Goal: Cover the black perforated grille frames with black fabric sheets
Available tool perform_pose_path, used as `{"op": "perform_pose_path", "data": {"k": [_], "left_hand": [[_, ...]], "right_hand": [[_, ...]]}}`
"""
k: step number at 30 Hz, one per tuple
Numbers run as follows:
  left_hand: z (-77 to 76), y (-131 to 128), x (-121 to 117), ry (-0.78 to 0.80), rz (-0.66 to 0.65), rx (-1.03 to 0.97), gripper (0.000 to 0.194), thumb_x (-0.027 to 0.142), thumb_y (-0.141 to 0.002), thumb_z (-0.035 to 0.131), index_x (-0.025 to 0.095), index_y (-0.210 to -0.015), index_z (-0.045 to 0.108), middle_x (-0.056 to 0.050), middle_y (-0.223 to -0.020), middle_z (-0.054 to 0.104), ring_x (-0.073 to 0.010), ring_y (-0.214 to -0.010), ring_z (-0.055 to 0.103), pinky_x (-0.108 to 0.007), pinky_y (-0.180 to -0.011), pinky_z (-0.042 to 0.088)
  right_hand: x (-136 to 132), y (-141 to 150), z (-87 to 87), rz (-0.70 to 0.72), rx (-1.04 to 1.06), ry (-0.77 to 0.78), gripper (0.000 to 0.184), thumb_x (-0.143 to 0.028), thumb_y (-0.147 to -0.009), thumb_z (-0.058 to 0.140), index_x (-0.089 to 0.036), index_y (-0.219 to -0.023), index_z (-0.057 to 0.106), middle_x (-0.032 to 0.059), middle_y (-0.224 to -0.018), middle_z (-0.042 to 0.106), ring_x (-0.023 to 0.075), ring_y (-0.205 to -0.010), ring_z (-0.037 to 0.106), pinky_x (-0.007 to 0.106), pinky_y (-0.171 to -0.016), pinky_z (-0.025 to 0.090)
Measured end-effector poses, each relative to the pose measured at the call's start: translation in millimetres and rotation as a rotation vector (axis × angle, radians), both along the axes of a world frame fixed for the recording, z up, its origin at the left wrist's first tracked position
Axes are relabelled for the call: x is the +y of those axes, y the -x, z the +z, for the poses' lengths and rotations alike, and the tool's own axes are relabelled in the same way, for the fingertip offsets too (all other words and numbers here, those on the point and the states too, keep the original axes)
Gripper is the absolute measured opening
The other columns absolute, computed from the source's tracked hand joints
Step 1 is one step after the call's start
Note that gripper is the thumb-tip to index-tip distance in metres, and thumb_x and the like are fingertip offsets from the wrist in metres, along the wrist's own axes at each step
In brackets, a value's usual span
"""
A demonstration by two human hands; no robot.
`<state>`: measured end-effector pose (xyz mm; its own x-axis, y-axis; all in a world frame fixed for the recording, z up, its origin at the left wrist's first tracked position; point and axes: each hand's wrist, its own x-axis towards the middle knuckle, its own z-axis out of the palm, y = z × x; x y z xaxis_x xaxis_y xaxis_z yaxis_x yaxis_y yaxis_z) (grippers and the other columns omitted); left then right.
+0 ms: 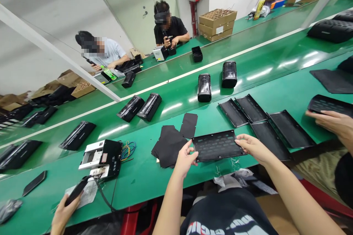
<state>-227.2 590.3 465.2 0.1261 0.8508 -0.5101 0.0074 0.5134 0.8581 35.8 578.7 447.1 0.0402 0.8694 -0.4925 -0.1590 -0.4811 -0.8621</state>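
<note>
Okay, left hand (183,158) and right hand (253,147) gripped one black panel (215,146) — four similar panels (293,130) lay rightward — green bench (204,171) showed along the held one's near edge.

- Through the head camera I take this for a factory, on an assembly line.
- I see a long green conveyor belt (256,60) with near-identical black housings (149,107) spaced along it.
- 2 people (107,49) work side by side across from me, each with a handheld tool.
- On the near green worktable (138,187) I find 4 matching black panels (291,128) and a small machine (110,158).
- Stacked cardboard boxes (217,25) stand by the far wall.
</note>
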Motion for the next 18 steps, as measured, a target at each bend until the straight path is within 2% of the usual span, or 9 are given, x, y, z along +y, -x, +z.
{"op": "perform_pose_path", "data": {"k": [4,8,11,13,15,18], "left_hand": [[0.3,-2,3,-0.037,-0.044,0.007,0.072,0.023,-0.057,0.068,0.023,-0.123,0.040,0.003,-0.079,0.046,-0.0017,-0.048,0.044,-0.017,-0.042,0.042],[-1.4,-3,9,-0.043,-0.017,-0.043,0.068,0.026,-0.059,0.068,0.021,-0.121,0.042,0.001,-0.080,0.050,-0.0022,-0.049,0.046,-0.016,-0.042,0.041],[-7.0,-1,12,-0.004,0.036,-0.053,0.061,0.035,-0.066,0.061,0.018,-0.121,0.040,-0.004,-0.086,0.056,-0.0060,-0.053,0.054,-0.018,-0.045,0.042],[-14.6,0,11,0.006,0.008,0.096,0.050,0.037,-0.074,0.051,0.017,-0.118,0.041,-0.008,-0.090,0.058,-0.0075,-0.056,0.057,-0.018,-0.046,0.042],[-24.5,0,6,-0.006,-0.074,0.317,0.040,0.034,-0.077,0.045,0.014,-0.112,0.046,-0.007,-0.086,0.059,-0.0078,-0.056,0.057,-0.018,-0.047,0.042],[-38.5,2,0,-0.035,-0.170,0.542,0.028,0.027,-0.075,0.048,0.013,-0.098,0.053,-0.004,-0.073,0.059,-0.0098,-0.056,0.055,-0.020,-0.050,0.043]], "right_hand": [[-1,-5,-1.8,-0.004,0.041,0.040,0.041,-0.048,-0.055,0.067,-0.019,-0.077,0.048,-0.0083,-0.043,0.043,0.0059,-0.036,0.035,0.019,-0.038,0.028],[-2,-8,-11.0,0.037,0.129,0.038,0.035,-0.044,-0.057,0.068,-0.016,-0.071,0.052,-0.0070,-0.044,0.044,0.0053,-0.037,0.036,0.019,-0.037,0.029],[3,-9,-24.2,-0.058,0.176,0.005,0.033,-0.042,-0.057,0.069,-0.015,-0.064,0.052,-0.0065,-0.044,0.043,0.0045,-0.037,0.035,0.018,-0.034,0.026],[12,-8,-35.1,-0.147,0.181,0.006,0.034,-0.042,-0.054,0.071,-0.016,-0.061,0.050,-0.0064,-0.045,0.042,0.0048,-0.037,0.036,0.017,-0.032,0.025],[25,-7,-46.4,-0.205,0.177,0.015,0.035,-0.039,-0.054,0.072,-0.017,-0.058,0.046,-0.0059,-0.045,0.042,0.0053,-0.037,0.039,0.017,-0.030,0.026],[46,-5,-62.1,-0.287,0.171,0.044,0.034,-0.031,-0.056,0.073,-0.018,-0.056,0.041,-0.0049,-0.047,0.044,0.0052,-0.037,0.041,0.015,-0.028,0.027]]}}
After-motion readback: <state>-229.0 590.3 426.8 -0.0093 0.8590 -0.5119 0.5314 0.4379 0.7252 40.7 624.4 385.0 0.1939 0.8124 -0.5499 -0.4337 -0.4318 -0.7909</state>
